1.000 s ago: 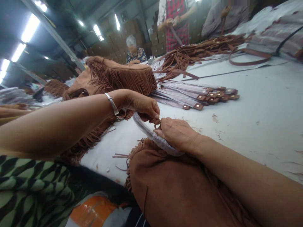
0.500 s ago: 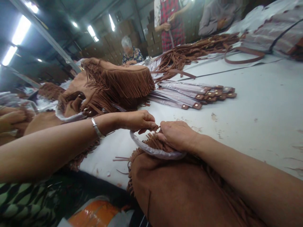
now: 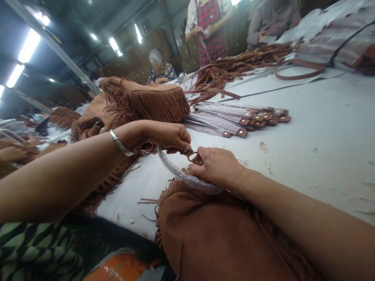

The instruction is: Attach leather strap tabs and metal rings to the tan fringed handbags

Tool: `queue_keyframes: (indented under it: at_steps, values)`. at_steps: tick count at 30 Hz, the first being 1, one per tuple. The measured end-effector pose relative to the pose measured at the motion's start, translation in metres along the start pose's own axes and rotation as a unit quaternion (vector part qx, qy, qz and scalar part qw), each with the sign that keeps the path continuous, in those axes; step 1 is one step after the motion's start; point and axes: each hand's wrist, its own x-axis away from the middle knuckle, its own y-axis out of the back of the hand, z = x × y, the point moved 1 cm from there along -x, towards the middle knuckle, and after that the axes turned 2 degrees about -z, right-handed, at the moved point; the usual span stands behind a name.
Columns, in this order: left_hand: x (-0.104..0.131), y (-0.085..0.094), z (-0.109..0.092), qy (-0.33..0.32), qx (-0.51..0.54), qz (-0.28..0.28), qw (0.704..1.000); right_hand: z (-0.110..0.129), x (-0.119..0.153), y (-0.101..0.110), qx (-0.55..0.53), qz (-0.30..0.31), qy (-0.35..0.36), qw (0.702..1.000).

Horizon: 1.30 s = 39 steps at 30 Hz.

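Observation:
A brown suede bag (image 3: pixel 211 230) with fringe leans against the table edge in front of me. Its handle (image 3: pixel 175 169), wrapped in clear plastic, curves over the bag's top from under my left hand (image 3: pixel 172 136). That hand is closed, its fingertips pinching the handle's end beside a brass-coloured metal ring (image 3: pixel 191 157). From the other side, my right hand (image 3: pixel 218 164) grips the brown leather at the ring, thumb and fingers pressed together. The small joint between the two hands is partly covered by fingers.
Another fringed bag (image 3: pixel 152 97) lies on the white table (image 3: pixel 307 156) at left. Beyond my hands are plastic-wrapped straps (image 3: pixel 222 117) with brown ends and a heap of brown fringe strips (image 3: pixel 213 78). Several people work around the table; an orange bundle (image 3: pixel 117 267) sits below.
My left hand has risen slightly and the ring between my hands shows more clearly. The wrapped handle has shifted a little to the left and up. My right hand keeps its grip.

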Motion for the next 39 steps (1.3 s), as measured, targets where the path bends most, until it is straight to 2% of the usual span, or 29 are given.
queue_keyframes:
  at_steps: [2, 4, 7, 10, 14, 16, 20, 23, 26, 31, 34, 36, 39]
  values:
    - [-0.011, 0.007, -0.005, 0.014, 0.007, 0.038, 0.999, -0.001, -0.001, 0.0, 0.008, 0.004, -0.007, 1.0]
    - [-0.021, 0.015, -0.011, 0.016, -0.002, 0.053, 0.998, -0.004, -0.002, 0.001, 0.008, -0.017, -0.012, 1.0]
    - [-0.034, 0.026, -0.019, 0.011, -0.025, 0.049, 0.998, -0.009, -0.003, 0.002, 0.001, -0.047, -0.014, 0.999]
    - [-0.037, 0.029, -0.021, -0.005, -0.018, 0.031, 0.999, -0.012, -0.006, 0.002, -0.03, -0.049, -0.028, 0.998]
    - [-0.029, 0.02, -0.011, -0.047, 0.029, -0.039, 0.998, -0.014, -0.01, -0.001, -0.094, -0.065, -0.034, 0.993]
    - [-0.022, 0.015, -0.007, -0.05, 0.034, -0.053, 0.997, -0.014, -0.01, -0.001, -0.112, -0.063, -0.026, 0.991]
    - [-0.009, 0.014, -0.009, -0.029, -0.021, 0.005, 0.999, -0.011, -0.008, -0.001, -0.18, -0.027, 0.011, 0.983]
    - [-0.002, 0.016, -0.015, -0.028, -0.063, 0.023, 0.997, -0.011, -0.005, 0.0, -0.279, -0.005, 0.034, 0.96]
    - [0.004, 0.012, -0.013, -0.037, -0.069, -0.009, 0.997, -0.014, -0.006, -0.001, -0.363, 0.023, 0.063, 0.929]
    - [0.016, -0.006, 0.006, -0.066, -0.03, -0.088, 0.993, -0.013, -0.01, -0.003, -0.362, 0.048, 0.108, 0.925]
    - [0.02, -0.014, 0.014, -0.072, -0.026, -0.136, 0.988, -0.009, -0.009, -0.004, -0.332, -0.018, 0.086, 0.939]
    - [0.023, -0.018, 0.017, -0.07, -0.018, -0.149, 0.986, -0.005, -0.006, -0.006, -0.301, -0.063, 0.071, 0.949]
    - [0.025, -0.021, 0.018, -0.066, 0.02, -0.157, 0.985, 0.0, -0.003, -0.007, -0.273, -0.085, 0.061, 0.956]
